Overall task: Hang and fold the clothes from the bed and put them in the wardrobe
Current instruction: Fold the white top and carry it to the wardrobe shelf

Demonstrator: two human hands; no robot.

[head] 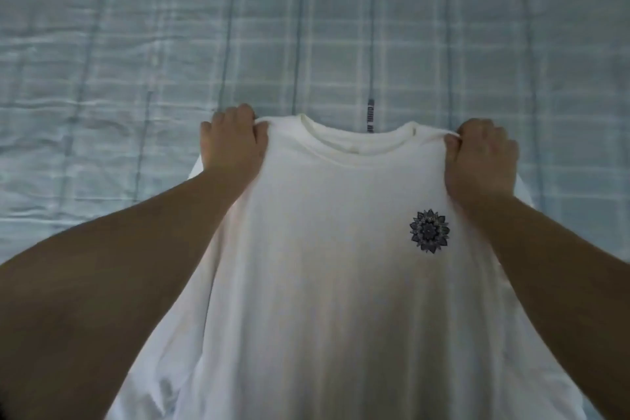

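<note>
Nearest, a white shirt (324, 283) is seen front up, plain except for a small dark flower print (429, 230) on the chest. Further up, it is gripped at the shoulders, either side of the collar: the left hand (231, 147) is clenched on one shoulder, the right hand (480, 157) on the other. Beyond, it is backed by a pale blue checked bed (136, 44).

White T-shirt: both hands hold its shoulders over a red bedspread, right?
Not quite: in the head view the bedspread is pale blue and checked, not red. The left hand and right hand do hold the white T-shirt by its shoulders.
</note>
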